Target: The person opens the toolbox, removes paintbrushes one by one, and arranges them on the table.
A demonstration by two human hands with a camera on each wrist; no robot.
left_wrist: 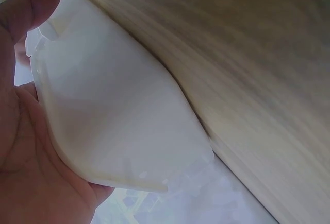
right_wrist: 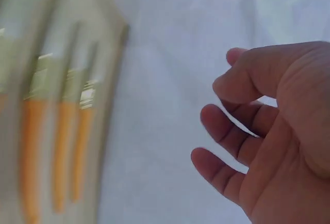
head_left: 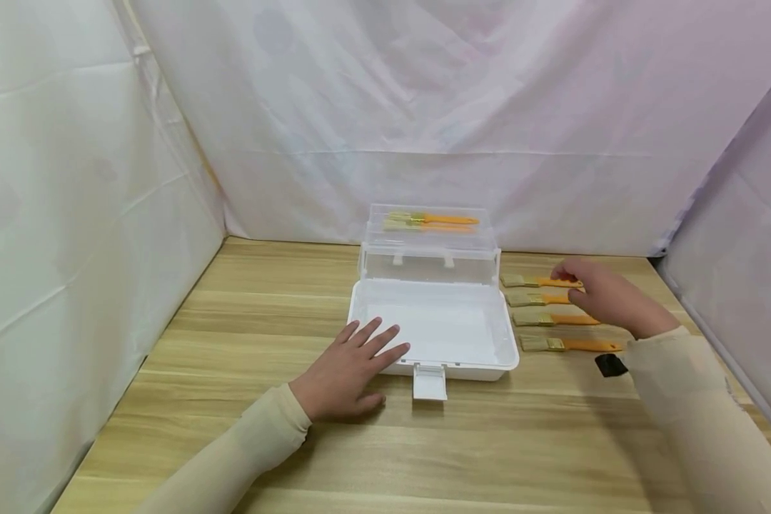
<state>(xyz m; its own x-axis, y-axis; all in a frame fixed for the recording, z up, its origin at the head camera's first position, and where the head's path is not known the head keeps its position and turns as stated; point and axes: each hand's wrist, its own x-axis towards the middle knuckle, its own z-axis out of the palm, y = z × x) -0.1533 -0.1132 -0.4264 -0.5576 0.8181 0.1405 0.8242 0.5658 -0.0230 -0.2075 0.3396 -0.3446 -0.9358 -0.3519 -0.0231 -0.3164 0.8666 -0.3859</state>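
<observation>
A white plastic box (head_left: pixel 502 353) stands with its clear lid (head_left: pixel 430 265) raised at the back and its front latch (head_left: pixel 430 385) hanging down. My left hand (head_left: pixel 353 371) rests on the box's front left rim, fingers spread; the left wrist view shows the palm against the white wall (left_wrist: pixel 113 100). To the right of the box, several flat paintbrushes (head_left: pixel 587 345) with orange handles lie in a row, bristles toward the box. Over the handles of the farthest brushes (head_left: pixel 520 282) is my right hand (head_left: pixel 600 293). Its loosely bent fingers hold nothing in the right wrist view.
At the lid's top lies an orange-handled paintbrush (head_left: pixel 452 219), with a fainter brush shape just below it. A small black item (head_left: pixel 611 365) shows beside the right sleeve. White cloth (head_left: pixel 437 107) hangs behind and on both sides of the wooden table (head_left: pixel 283 285).
</observation>
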